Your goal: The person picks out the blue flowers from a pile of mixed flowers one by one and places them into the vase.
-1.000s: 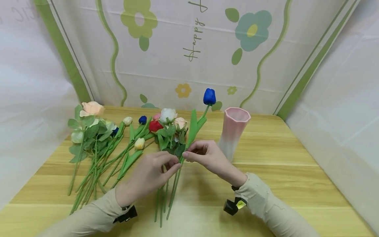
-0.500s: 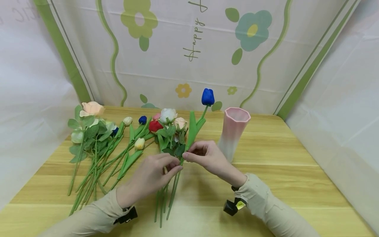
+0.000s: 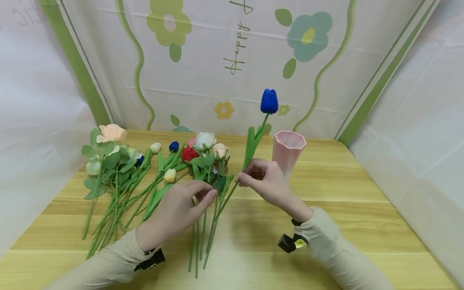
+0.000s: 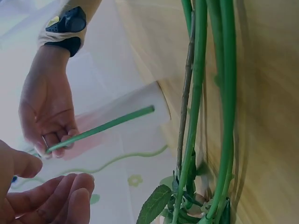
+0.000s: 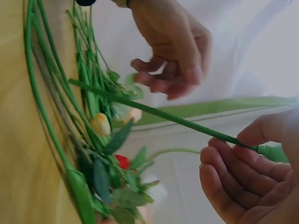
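My right hand (image 3: pixel 266 181) pinches the green stem of a blue tulip (image 3: pixel 269 101) between thumb and fingertips, with the bloom tilted up to the right. In the right wrist view the stem (image 5: pixel 154 111) runs free below the pinch, its cut end pointing away from the hand. My left hand (image 3: pixel 177 213) hovers left of it, thumb and fingers loosely bent and apart; the left wrist view shows nothing between them. Under the left hand lies a bunch with a white rose (image 3: pixel 205 141), a red rose (image 3: pixel 189 154) and a peach rose (image 3: pixel 220 150).
Behind the right hand stands a pink-and-white vase (image 3: pixel 288 151), partly hidden by it. On the left of the wooden table (image 3: pixel 362 225) lies a pile of flowers, among them a large peach rose (image 3: pixel 111 133) and a yellow tulip (image 3: pixel 169 176). A printed curtain (image 3: pixel 203 80) hangs behind.
The right hand has moved right and slightly up with the blue tulip, away from the bunch. The left hand has let go of the stem and drawn slightly back to the left.
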{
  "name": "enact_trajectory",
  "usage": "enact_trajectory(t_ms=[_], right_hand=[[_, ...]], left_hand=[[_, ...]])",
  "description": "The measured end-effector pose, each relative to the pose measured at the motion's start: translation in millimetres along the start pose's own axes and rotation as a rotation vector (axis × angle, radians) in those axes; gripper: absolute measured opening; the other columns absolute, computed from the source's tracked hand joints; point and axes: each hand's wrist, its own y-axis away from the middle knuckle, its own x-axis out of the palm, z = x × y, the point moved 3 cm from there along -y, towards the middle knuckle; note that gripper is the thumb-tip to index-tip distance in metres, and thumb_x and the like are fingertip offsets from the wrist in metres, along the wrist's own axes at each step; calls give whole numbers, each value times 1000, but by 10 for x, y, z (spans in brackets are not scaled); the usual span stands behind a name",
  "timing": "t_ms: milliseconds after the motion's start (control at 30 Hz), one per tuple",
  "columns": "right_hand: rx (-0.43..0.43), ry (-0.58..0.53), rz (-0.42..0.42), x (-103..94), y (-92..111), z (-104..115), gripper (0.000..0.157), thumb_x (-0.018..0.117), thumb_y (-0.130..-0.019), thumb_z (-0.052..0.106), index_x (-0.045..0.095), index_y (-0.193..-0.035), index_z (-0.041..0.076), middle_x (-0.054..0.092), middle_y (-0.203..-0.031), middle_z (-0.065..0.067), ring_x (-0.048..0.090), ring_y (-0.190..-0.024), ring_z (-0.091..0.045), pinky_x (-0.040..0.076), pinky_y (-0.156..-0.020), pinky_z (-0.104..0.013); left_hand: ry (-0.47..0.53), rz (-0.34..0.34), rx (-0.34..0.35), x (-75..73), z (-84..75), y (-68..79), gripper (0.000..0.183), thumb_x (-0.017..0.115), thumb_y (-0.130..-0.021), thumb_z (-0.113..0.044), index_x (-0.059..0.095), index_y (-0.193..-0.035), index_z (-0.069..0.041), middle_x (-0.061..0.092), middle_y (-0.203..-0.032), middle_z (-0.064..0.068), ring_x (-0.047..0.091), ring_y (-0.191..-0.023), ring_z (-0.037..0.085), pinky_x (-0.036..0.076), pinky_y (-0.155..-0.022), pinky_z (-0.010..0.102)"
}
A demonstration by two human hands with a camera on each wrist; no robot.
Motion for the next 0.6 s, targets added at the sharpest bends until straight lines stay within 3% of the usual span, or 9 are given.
enact_trajectory(t_ms=[367, 600], right_hand=[[-26, 120, -141, -356, -36, 220, 8, 71, -88, -2, 66, -82, -1, 70, -77, -8, 69, -68, -23, 56, -62, -30], [-148, 263, -206, -504, -202, 439, 6, 70, -88, -3, 68, -82, 0, 70, -78, -7, 67, -66, -20, 54, -60, -24]], left_hand=[[-32, -24, -15, -9, 45, -12, 11, 67, -95, -20, 73, -87, -14, 61, -75, -13, 53, -61, -2, 46, -53, 20], [-53, -10, -34, 7, 80, -4, 9, 69, -93, -19, 72, -85, -16, 59, -74, -15, 52, -61, -2, 45, -53, 20]])
